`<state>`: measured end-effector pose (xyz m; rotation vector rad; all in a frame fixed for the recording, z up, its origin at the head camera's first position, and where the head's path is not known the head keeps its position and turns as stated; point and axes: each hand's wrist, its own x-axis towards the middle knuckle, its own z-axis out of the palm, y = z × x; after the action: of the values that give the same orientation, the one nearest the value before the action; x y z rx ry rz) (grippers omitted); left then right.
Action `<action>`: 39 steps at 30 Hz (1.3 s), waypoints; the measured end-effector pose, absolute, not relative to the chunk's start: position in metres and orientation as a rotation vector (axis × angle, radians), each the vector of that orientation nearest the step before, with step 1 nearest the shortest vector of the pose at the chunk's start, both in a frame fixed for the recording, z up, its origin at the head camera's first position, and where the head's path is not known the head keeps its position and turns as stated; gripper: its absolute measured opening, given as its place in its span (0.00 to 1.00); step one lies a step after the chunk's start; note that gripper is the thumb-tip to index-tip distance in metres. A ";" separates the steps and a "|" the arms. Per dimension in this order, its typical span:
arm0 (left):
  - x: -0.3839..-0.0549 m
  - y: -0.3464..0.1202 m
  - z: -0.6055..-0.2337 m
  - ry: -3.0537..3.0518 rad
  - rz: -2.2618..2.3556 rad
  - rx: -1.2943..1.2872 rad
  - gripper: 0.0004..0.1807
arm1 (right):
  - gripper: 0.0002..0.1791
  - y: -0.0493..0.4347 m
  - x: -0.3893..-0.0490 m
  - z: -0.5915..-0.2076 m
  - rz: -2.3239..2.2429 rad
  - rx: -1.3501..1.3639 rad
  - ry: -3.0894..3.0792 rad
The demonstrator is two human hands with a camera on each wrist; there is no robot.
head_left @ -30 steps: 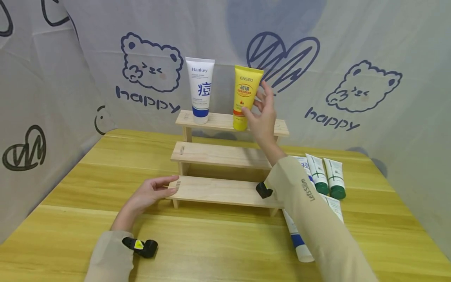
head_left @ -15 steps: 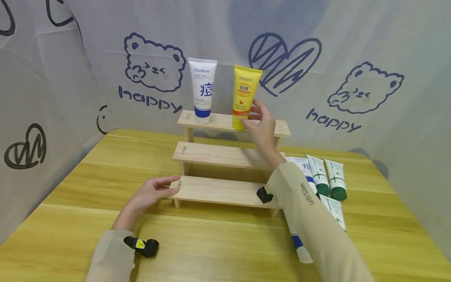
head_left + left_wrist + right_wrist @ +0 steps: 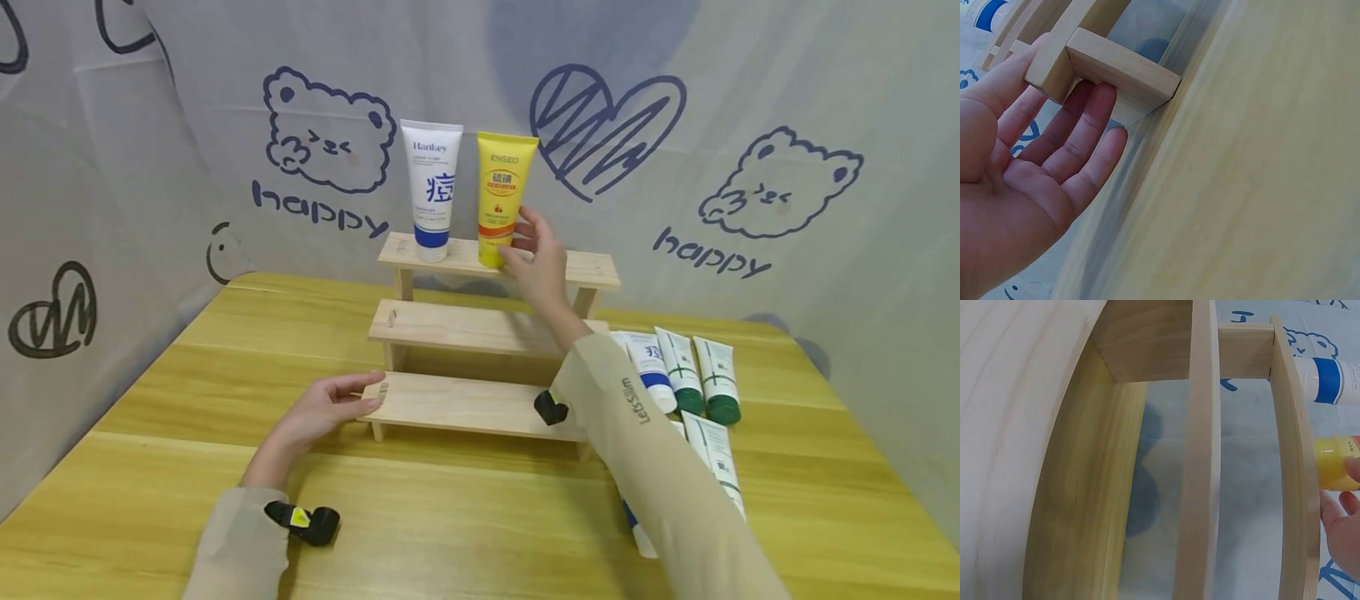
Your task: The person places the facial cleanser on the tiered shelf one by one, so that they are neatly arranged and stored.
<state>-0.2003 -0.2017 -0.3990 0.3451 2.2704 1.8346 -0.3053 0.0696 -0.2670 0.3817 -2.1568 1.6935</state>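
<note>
Your left hand (image 3: 318, 412) holds the wooden stand (image 3: 457, 404) lightly by its lowest tier's left end, thumb and fingers parted astride the board. Below your grip: wood-grain table (image 3: 420, 517); beyond it, pale cloth (image 3: 337, 37) drawn with bears and hearts. Left of your right hand (image 3: 540, 262), a white tube (image 3: 432, 192) stands upright. That hand pinches the yellow tube (image 3: 506, 187) low, at the top tier: cap down, crimped end up, long axis near vertical, print facing you. Right of that grip, spare tubes (image 3: 717, 375) lie on the table.
</note>
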 end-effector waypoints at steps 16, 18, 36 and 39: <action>-0.203 -0.200 -0.399 2.254 1.843 0.315 0.28 | 0.17 0.086 -0.298 -0.267 1.704 0.345 -2.107; -0.203 -0.201 -0.399 2.261 1.837 0.315 0.28 | 0.16 0.089 -0.297 -0.266 1.707 0.358 -2.091; -0.201 -0.199 -0.397 2.252 1.837 0.325 0.29 | 0.10 0.116 -0.281 -0.267 1.667 0.464 -2.073; -0.201 -0.199 -0.396 2.244 1.842 0.327 0.29 | 0.10 0.119 -0.271 -0.262 1.657 0.474 -2.080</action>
<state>-0.2009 -0.1991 -0.3964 0.3275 2.2440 1.8415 -0.2710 0.1191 -0.2621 0.4741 -2.0799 1.6569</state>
